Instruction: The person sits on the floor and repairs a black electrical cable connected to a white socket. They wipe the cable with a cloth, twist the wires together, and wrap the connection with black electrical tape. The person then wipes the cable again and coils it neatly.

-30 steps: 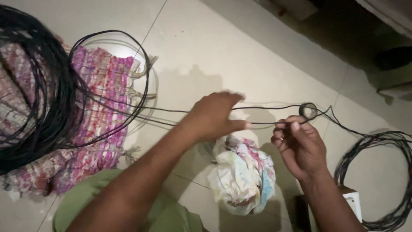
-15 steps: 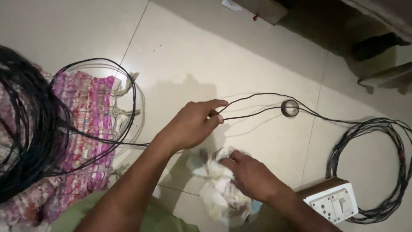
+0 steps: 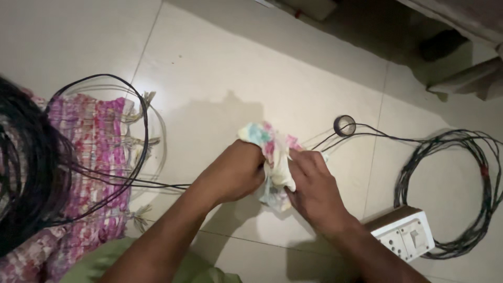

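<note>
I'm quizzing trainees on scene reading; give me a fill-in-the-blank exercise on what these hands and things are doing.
1. Both hands, left hand and right hand, grip a crumpled ____.
2. The cable runs right to a coil lying on the ____.
3. The white socket box sits beside the ____ forearm.
4. The rug at left is mostly ____.

Missing words: cloth; floor; right; pink

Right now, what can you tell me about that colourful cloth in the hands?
The cloth is a soft, crumpled rag, mostly pale cream with splashes of blue-green, pink and yellow. It is bunched up, not spread flat, and held above the pale tiled floor. The left hand grips it from one side and the right hand presses it from the other. A thin black wire runs in under the left hand and seems to come out past the cloth.
</note>
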